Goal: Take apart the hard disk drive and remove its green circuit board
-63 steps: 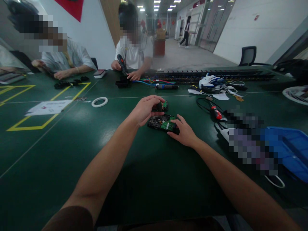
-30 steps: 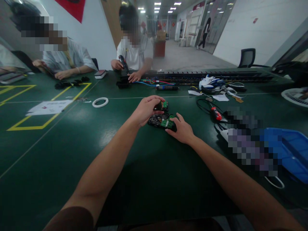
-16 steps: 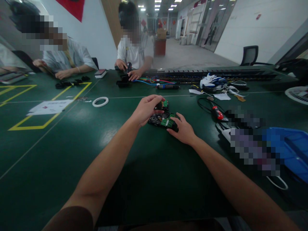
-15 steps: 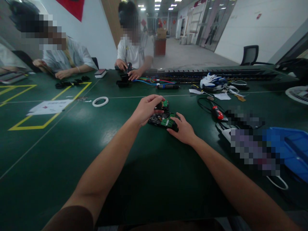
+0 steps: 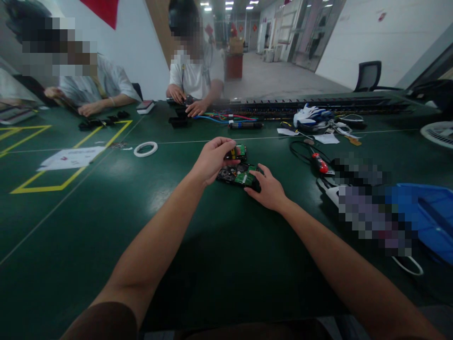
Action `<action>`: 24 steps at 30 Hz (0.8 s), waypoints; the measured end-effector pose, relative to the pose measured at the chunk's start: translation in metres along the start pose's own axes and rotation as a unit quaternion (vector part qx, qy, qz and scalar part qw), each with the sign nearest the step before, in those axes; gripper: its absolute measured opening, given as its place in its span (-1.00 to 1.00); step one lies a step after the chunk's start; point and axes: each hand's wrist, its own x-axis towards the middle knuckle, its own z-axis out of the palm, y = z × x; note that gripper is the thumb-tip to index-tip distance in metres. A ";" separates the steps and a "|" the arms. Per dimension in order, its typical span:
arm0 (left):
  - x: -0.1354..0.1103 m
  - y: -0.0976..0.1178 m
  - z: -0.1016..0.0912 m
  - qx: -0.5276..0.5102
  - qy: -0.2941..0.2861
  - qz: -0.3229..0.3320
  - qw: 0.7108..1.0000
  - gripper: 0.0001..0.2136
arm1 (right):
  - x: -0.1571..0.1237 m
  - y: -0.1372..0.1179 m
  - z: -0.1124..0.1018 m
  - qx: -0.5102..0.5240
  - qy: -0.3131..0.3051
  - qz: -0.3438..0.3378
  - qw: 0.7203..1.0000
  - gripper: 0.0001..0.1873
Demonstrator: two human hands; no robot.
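Observation:
My left hand [image 5: 213,159] is closed with thumb and fingertips on a small black part with a green circuit board [image 5: 242,151]; a yellow patch shows at the fingertips, and the fingers hide much of it. Just below and nearer to me lies an open black casing with a green circuit board [image 5: 244,177] and dark round parts at its left. My right hand [image 5: 269,190] grips the right end of this casing, thumb at the near edge and fingers at the far edge. Whether the two pieces touch or are joined by wires, I cannot tell.
A white ring [image 5: 146,149] and a paper sheet [image 5: 71,158] lie left on the green table. Rightward are a red-and-black screwdriver [image 5: 320,163], white-blue gloves [image 5: 311,116] and a blue tray [image 5: 424,217]. Two people [image 5: 193,80] work across the table, near coloured wires.
The part in my left hand has turned slightly, and a yellow patch on it now shows more clearly. My right hand keeps its grip on the casing. The view has shifted a little.

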 end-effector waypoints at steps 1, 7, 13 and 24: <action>-0.001 0.001 0.000 -0.009 -0.004 -0.004 1.000 -0.90 | 0.000 0.000 0.000 -0.002 -0.001 -0.001 1.000 -0.29; -0.001 0.001 -0.001 0.012 -0.023 0.009 1.000 -0.90 | 0.000 0.000 -0.001 0.000 -0.003 0.000 1.000 -0.30; 0.000 0.001 -0.001 0.045 -0.014 0.016 0.999 -0.85 | 0.001 0.000 -0.001 0.007 -0.005 0.001 1.000 -0.29; -0.002 0.001 0.003 -0.042 -0.037 -0.012 0.998 -0.97 | 0.000 0.001 0.000 0.009 -0.003 -0.001 1.000 -0.30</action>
